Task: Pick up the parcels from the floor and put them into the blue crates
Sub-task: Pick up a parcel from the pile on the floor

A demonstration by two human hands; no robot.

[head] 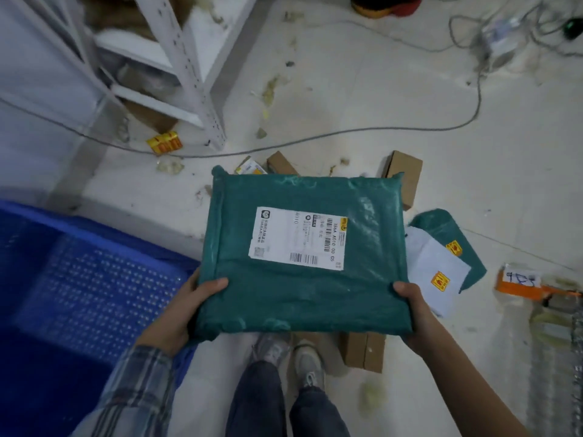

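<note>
Both hands' grip [186,310] [413,313] on green parcel's [303,298] near corners

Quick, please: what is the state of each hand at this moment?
Left hand: closed on the near left corner of the large green plastic mailer parcel with a white label.
Right hand: closed on its near right corner.

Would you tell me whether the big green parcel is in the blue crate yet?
Not yet: both hands hold the green parcel above the floor, beside the blue crate.
</note>
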